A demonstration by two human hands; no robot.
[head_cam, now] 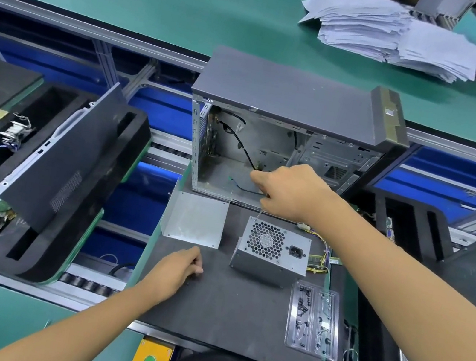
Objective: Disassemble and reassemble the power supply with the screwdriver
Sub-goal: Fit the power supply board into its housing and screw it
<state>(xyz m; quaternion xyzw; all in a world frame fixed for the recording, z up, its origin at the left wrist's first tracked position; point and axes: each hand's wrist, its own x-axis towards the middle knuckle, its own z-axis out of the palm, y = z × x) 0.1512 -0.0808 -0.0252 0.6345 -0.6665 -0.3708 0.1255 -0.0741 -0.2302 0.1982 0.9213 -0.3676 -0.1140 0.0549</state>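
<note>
Driving the screwdriver [260, 214], fisted in the right hand [288, 190], needs its tip square on the supply [271, 253]; left hand [181, 265] pinches screws [191, 281] at mat [223, 319] centre

Bright, even overhead light, soft shadows; wide-angle bending at edges; paper stack [393, 33] perhaps motion-blurred.

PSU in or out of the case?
Out. The power supply sits on the dark mat in front of the open case, fan grille facing up.
</note>
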